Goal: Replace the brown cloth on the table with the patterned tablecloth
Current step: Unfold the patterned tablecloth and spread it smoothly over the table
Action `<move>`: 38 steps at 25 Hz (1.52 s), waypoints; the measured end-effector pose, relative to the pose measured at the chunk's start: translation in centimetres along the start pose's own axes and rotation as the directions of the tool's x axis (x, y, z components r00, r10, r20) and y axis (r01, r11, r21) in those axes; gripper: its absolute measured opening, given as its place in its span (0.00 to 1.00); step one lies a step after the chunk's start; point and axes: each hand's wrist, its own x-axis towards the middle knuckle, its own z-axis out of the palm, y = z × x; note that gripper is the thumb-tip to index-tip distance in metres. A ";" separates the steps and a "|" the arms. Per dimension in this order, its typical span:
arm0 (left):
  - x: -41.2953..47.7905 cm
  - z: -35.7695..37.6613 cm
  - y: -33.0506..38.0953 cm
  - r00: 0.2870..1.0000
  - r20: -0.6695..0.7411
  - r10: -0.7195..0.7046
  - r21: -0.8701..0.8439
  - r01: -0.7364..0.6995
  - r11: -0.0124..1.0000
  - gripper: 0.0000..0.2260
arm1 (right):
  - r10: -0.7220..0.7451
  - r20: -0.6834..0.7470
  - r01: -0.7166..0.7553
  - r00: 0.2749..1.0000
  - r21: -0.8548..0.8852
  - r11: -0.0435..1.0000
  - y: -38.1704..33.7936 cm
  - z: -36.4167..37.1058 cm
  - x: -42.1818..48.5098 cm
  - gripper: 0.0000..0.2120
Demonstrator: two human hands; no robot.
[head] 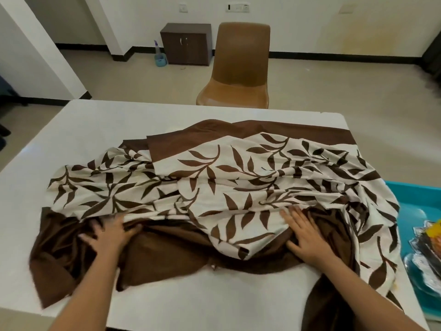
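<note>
**Both hands on the bunched cloths at the near edge of the table**

The left hand (111, 234) has its fingers bent and dug into the folds where the brown cloth (167, 254) meets the leaf-print edge. It seems to be gripping a bunch of that brown cloth, though the fingertips are blurred and partly buried. The right hand (307, 237) lies flat with its fingers spread. It presses down where the patterned tablecloth (214, 187) overlaps the brown cloth.

The patterned tablecloth is cream with brown leaves. It lies rumpled across the middle of the white table (95, 130) in long creases running side to side. Its right side hangs over the table's right edge. A plain brown band runs along its far side, and a folded corner lies on top near the centre.

The brown cloth lies crumpled between the hands and out to the left, at the near side of the table, and some of it drops over the near edge on the right. I cannot tell whether it is a separate piece or the border of the patterned one.

Bare white tabletop shows at the far side, at the left and between the forearms.

To the right, just beside the table, is a blue tray (405, 199) with some shiny plastic packets (424, 247) in it. Beyond the table stands a brown chair (241, 68). A small dark cabinet (186, 44) sits against the far wall, with a blue caddy (159, 59) on the floor next to it.
</note>
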 end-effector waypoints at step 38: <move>-5.8 -0.6 11.1 0.998 -0.057 0.037 0.031 -0.035 0.999 0.29 | 0.474 -0.121 -0.454 0.872 0.162 0.876 -1.8 0.5 -12.5 0.44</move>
